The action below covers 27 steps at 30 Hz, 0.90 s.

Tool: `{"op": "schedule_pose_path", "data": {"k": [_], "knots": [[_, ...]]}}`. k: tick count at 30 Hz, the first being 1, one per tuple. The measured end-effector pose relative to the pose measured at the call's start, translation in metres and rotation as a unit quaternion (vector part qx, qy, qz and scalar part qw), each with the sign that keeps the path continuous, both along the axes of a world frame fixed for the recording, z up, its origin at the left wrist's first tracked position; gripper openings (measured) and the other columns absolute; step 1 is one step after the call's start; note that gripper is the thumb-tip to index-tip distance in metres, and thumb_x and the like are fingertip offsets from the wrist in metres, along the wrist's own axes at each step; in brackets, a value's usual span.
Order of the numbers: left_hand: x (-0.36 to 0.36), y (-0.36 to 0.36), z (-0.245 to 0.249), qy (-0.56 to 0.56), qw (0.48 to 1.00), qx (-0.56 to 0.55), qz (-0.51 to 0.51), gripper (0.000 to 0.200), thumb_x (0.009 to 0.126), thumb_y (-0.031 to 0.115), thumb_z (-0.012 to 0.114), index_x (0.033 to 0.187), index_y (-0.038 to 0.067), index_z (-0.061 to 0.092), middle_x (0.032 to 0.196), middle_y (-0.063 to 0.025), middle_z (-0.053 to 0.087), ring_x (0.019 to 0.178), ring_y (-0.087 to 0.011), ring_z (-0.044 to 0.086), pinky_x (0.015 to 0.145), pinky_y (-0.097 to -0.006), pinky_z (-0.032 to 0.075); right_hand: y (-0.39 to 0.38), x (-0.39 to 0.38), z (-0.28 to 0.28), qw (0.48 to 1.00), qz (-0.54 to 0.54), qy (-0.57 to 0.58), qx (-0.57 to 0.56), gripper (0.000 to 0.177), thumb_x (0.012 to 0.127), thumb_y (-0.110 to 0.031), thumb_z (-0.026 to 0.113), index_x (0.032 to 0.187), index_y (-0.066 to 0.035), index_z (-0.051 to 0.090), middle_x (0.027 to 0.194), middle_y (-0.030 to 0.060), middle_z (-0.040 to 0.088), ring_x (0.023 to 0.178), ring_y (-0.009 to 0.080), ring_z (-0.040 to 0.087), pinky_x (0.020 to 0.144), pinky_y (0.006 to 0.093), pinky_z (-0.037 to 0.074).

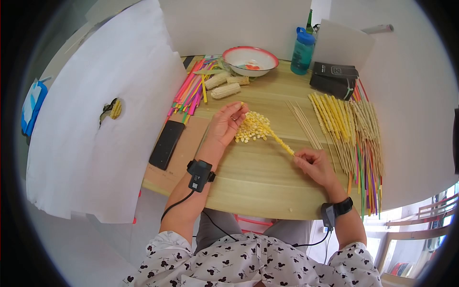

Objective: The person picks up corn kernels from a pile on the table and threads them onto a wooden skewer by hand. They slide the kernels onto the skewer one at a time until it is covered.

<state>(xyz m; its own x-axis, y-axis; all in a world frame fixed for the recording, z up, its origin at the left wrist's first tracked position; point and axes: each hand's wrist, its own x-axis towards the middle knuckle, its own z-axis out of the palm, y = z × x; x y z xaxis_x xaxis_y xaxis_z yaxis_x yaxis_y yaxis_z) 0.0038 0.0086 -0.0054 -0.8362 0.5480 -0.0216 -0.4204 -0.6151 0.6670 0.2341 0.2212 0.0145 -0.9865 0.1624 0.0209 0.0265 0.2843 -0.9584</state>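
Between my two hands slants a skewer of corn kernels [282, 143], its yellow kernels packed in a row. My right hand [315, 165] is closed on its lower right end, thumb and fingers pinched together. At its other end, the skewer passes over a loose pile of corn kernels [251, 126] on the table. My left hand [227, 123] is beside that pile, its fingertips pinched on a small yellow corn kernel [242, 104].
Stripped corn cobs [225, 91] and a red-rimmed enamel basin [251, 60] lie behind the pile. Bare bamboo sticks [304, 125] and finished corn skewers [334, 117] are at right. A phone [166, 145] and colourful strips [193, 91] are at left; a blue bottle [302, 51] stands behind.
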Motion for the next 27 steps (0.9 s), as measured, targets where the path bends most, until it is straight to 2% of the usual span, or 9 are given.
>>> {"op": "schedule_pose_path", "data": {"k": [10,27], "knots": [[0.0009,0.0007,0.0018,0.013,1.0,-0.008,-0.007,0.014,0.089,0.004,0.062,0.102,0.001,0.064,0.097,-0.0104,0.068,0.087,-0.0162,0.066,0.077,-0.0261,0.054,0.0012,0.0002,0.0027,1.0,0.003,-0.012,-0.004,0.012,0.09,-0.013,0.066,0.089,-0.001,0.065,0.062,-0.0094,0.047,0.055,-0.0006,0.036,0.048,0.0193,0.028],[0.0031,0.0012,0.0046,-0.007,0.999,0.011,-0.031,0.016,0.089,0.004,0.063,0.104,-0.001,0.062,0.1,-0.0113,0.066,0.086,-0.0153,0.065,0.076,-0.0254,0.055,0.002,0.0001,0.0013,1.0,-0.002,0.002,0.001,0.013,0.09,-0.014,0.066,0.09,-0.001,0.065,0.061,-0.0096,0.044,0.055,-0.0004,0.035,0.048,0.0194,0.027]]}}
